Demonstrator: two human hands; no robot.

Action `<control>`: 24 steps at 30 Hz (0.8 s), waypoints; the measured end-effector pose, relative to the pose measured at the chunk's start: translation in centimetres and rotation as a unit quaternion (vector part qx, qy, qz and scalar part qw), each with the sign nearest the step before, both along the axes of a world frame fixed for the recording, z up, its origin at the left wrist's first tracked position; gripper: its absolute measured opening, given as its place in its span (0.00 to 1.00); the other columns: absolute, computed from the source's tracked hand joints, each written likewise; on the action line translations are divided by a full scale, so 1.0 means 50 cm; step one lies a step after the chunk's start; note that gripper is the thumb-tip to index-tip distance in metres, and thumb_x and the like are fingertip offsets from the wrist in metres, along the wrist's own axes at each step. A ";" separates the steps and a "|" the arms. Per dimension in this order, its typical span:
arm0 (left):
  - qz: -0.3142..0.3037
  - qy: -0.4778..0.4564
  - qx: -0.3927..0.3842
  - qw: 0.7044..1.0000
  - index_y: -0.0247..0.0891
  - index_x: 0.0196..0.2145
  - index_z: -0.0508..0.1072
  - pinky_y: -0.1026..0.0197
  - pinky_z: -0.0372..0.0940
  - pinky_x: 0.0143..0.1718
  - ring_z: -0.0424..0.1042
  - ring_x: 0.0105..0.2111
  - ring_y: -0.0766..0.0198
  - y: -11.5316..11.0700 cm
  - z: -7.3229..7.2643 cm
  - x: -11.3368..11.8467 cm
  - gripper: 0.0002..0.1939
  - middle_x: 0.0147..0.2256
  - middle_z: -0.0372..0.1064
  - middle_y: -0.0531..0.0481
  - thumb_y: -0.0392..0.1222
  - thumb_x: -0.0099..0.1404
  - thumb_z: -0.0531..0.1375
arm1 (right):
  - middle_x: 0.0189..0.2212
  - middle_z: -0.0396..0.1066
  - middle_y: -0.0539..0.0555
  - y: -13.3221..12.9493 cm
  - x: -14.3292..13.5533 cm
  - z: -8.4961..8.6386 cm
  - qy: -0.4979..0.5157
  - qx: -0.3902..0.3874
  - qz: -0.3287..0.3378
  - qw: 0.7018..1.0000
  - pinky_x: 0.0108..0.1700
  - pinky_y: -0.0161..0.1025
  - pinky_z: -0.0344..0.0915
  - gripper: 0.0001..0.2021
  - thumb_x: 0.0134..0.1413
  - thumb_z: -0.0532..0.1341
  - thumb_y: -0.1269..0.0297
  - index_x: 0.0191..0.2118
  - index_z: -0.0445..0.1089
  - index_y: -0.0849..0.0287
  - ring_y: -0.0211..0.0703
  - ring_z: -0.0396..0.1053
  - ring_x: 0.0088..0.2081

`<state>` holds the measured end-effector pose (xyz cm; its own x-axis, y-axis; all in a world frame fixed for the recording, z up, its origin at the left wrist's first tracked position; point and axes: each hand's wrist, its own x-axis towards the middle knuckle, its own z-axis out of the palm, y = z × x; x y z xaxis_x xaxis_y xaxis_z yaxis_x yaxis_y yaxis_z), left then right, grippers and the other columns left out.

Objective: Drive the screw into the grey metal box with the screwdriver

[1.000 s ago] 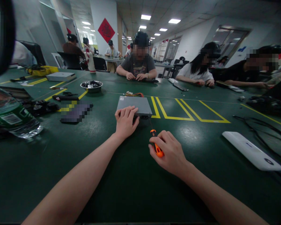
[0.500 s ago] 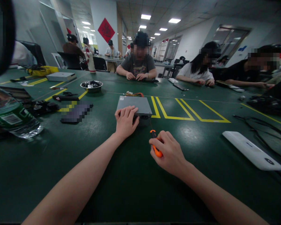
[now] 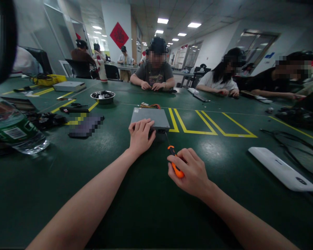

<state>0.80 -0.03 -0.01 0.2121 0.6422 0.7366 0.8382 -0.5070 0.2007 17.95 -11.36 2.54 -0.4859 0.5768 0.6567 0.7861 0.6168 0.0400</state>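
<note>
A grey metal computer power supply (image 3: 159, 117) lies flat on the green table, with a bundle of coloured wires (image 3: 152, 106) at its far side. My left hand (image 3: 141, 137) grips its near left part, fingers over the top and thumb at the front face. In my right hand (image 3: 193, 170) is a screwdriver (image 3: 177, 168) with an orange and black handle, held in closed fingers. Its thin shaft slants up to the front right corner of the power supply. Whether the tip sits in a screw is too small to tell.
Left of me are a large water bottle (image 3: 18, 128), a dark pixelated flat object (image 3: 86, 126) and a steel bowl (image 3: 103, 97) of small parts. To the right lie a white oblong device (image 3: 281, 168) and black cables (image 3: 297, 139). Co-workers sit across the table.
The screwdriver's handle and my right hand have shifted slightly right and towards me, while the tip stays at the same corner. My left hand keeps its hold on the power supply.
</note>
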 end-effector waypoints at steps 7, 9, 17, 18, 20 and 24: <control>0.003 -0.004 0.001 1.000 0.44 0.49 0.63 0.49 0.46 0.51 0.59 0.52 0.55 0.000 0.001 0.000 0.17 0.51 0.63 0.47 0.42 0.62 0.52 | 0.31 0.62 0.56 0.008 -0.007 -0.007 -0.017 -0.021 0.038 0.999 0.33 0.37 0.58 0.09 0.53 0.54 0.68 0.39 0.68 0.61 0.41 0.57 0.32; 0.001 -0.007 -0.001 1.000 0.44 0.49 0.63 0.50 0.46 0.51 0.59 0.52 0.56 -0.001 0.001 0.000 0.17 0.51 0.63 0.47 0.41 0.62 0.53 | 0.31 0.62 0.56 0.012 -0.008 -0.010 -0.015 -0.026 0.037 0.999 0.34 0.38 0.58 0.09 0.53 0.54 0.68 0.39 0.68 0.61 0.41 0.57 0.33; -0.002 -0.009 -0.001 1.000 0.43 0.49 0.64 0.50 0.45 0.52 0.59 0.52 0.56 -0.002 0.002 0.001 0.17 0.51 0.63 0.47 0.41 0.61 0.53 | 0.32 0.61 0.56 0.015 -0.006 -0.010 -0.010 -0.049 0.016 0.999 0.34 0.38 0.57 0.09 0.54 0.53 0.68 0.39 0.68 0.62 0.41 0.57 0.34; -0.002 -0.010 -0.001 1.000 0.43 0.49 0.64 0.50 0.46 0.52 0.59 0.52 0.56 -0.002 0.002 0.001 0.17 0.51 0.63 0.47 0.41 0.61 0.53 | 0.32 0.61 0.56 0.016 -0.007 -0.010 -0.010 -0.050 0.014 0.999 0.34 0.37 0.57 0.09 0.54 0.53 0.68 0.39 0.68 0.62 0.41 0.57 0.33; 0.000 -0.010 -0.002 1.000 0.44 0.49 0.64 0.50 0.45 0.52 0.59 0.52 0.56 -0.002 0.001 0.002 0.17 0.51 0.64 0.48 0.40 0.61 0.53 | 0.31 0.61 0.56 0.016 -0.010 -0.009 -0.008 -0.056 0.007 0.998 0.34 0.37 0.57 0.09 0.53 0.53 0.67 0.37 0.68 0.61 0.41 0.57 0.33; 0.002 -0.006 -0.001 1.000 0.44 0.49 0.64 0.50 0.45 0.52 0.59 0.52 0.56 0.000 0.000 0.001 0.18 0.51 0.64 0.48 0.41 0.61 0.53 | 0.29 0.63 0.54 0.016 -0.017 -0.007 0.016 -0.084 -0.005 0.996 0.33 0.37 0.56 0.09 0.56 0.52 0.64 0.36 0.67 0.60 0.39 0.59 0.31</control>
<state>0.84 -0.03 0.00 0.2002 0.6452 0.7373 0.8378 -0.5029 0.2126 17.10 -10.55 2.19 -0.4600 0.6853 0.5646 0.7920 0.6041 -0.0880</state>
